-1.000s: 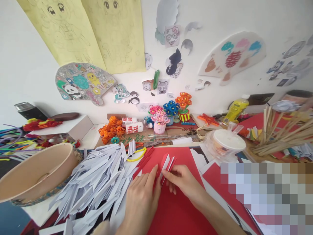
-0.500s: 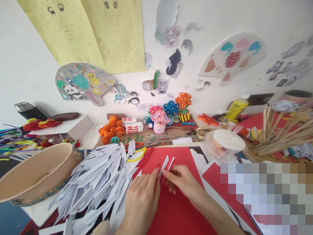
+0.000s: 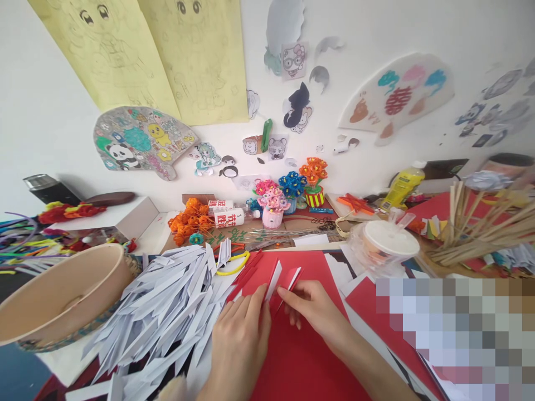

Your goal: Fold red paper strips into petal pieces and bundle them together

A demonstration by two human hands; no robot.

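A gap has just opened between your two folded papers. Half a second ago they stood almost side by side; now your left hand (image 3: pixel 240 331) has drawn a little to the left and taken its red-and-white folded paper (image 3: pixel 273 278) with it. Your right hand (image 3: pixel 311 309) has hardly shifted, and its fingers are pinched narrow on the other folded paper (image 3: pixel 293 278), whose tip points to the far side. Your left fingers lie close together against the left piece; how firmly they grip it, I cannot tell, since the hand hides its near end.

Both pieces are over the large red sheet (image 3: pixel 309 356), toward its far half. The parting suggests you are now handling them as separate pieces, though whether their near ends touch is hard to make out. To the left, the heap of folded white papers (image 3: pixel 159 306) lies as it did, and more red strips (image 3: pixel 249 274) lie at the red sheet's far left edge, also unmoved.
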